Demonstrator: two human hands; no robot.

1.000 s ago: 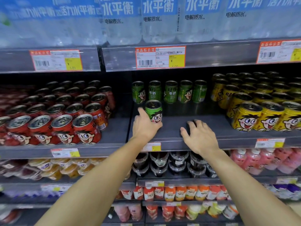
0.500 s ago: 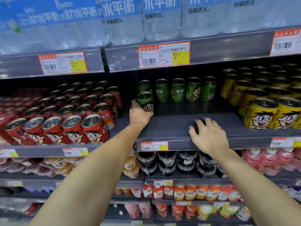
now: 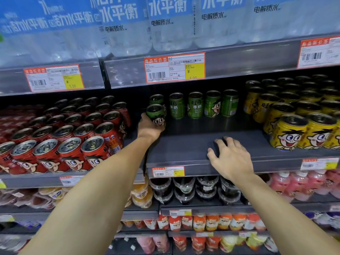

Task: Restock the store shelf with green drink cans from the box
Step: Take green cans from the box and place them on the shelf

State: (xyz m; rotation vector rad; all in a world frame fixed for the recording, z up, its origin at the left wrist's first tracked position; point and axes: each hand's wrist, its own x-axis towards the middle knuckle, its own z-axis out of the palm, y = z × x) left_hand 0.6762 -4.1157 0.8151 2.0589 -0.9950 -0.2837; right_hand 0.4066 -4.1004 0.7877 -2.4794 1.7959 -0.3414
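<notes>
As the can slid back since 1 s ago: near done.
L hand (image 3: 150, 128): wrapped round green can (image 3: 156, 115), now just in front of the back row (image 3: 195, 104).
R hand (image 3: 232, 157): fingers flat on shelf (image 3: 184, 153), holds nothing.
Means: let go soon, I think.
Room: bare shelf to right of grip; red cans (image 3: 95, 144) close on left.
Box: not seen.

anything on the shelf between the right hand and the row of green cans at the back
No, in the head view the dark shelf is bare between the right hand and the back row of green cans.
</notes>
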